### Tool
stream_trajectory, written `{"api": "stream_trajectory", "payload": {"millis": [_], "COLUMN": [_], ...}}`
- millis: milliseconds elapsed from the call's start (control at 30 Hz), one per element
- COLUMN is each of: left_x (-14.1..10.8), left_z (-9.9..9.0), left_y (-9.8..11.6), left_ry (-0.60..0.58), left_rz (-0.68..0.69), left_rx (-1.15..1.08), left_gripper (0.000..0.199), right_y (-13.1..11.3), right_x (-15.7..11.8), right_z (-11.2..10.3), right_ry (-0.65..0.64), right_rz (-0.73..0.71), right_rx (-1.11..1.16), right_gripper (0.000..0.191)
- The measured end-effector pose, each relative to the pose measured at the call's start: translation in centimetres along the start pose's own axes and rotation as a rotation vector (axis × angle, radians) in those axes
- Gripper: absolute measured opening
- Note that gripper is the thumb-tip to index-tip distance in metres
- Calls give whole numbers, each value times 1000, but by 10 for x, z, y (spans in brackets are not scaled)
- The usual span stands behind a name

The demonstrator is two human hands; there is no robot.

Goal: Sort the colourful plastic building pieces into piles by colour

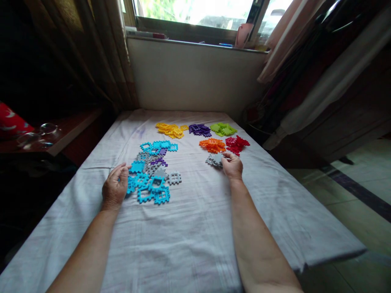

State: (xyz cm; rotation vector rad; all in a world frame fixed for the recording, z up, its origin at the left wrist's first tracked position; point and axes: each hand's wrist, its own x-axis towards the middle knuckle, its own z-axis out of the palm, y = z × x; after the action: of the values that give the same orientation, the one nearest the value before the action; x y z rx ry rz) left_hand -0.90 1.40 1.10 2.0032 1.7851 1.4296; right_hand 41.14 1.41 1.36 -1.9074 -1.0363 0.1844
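Observation:
My right hand (232, 165) is closed on a grey piece at the small grey pile (214, 160), just below the orange pile (212, 145) and the red pile (237, 144). Blue notched pieces (146, 194), mixed with grey and a few purple ones, lie spread at the left. Beside their left edge rests my left hand (115, 185), its fingers bent near a blue piece; whether they grip anything is unclear. A grey window-shaped piece (174, 178) lies at the right of the mixed spread. Farther back are yellow (171, 130), purple (200, 130) and green (224, 129) piles.
A wrinkled white cloth (189, 244) covers the table. Beyond it stand a wall (195, 77) and a window. Eyeglasses (39, 136) lie on a brown side table (70, 130) at the left. Clothes hang at the right.

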Motion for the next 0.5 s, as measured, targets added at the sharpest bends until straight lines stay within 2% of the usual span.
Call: {"api": "stream_trajectory", "payload": {"millis": [167, 267, 367, 433, 500], "left_x": [0, 0, 0, 0, 0], "left_z": [-1, -1, -1, -1, -1], "left_y": [2, 2, 2, 1, 1], "left_ry": [3, -2, -6, -9, -12], "left_rz": [12, 7, 2, -2, -4], "left_rx": [5, -2, -7, -7, -7], "left_gripper": [49, 50, 51, 50, 50], "right_y": [1, -13, -35, -50, -62], "right_x": [-5, -17, -39, -57, -73], "right_z": [-2, 2, 15, 26, 36], "right_ry": [90, 54, -102, -269, -472], "right_rz": [-39, -177, -363, -501, -658], "right_rx": [-160, -218, -192, -154, -124], "right_gripper": [32, 33, 26, 19, 22]}}
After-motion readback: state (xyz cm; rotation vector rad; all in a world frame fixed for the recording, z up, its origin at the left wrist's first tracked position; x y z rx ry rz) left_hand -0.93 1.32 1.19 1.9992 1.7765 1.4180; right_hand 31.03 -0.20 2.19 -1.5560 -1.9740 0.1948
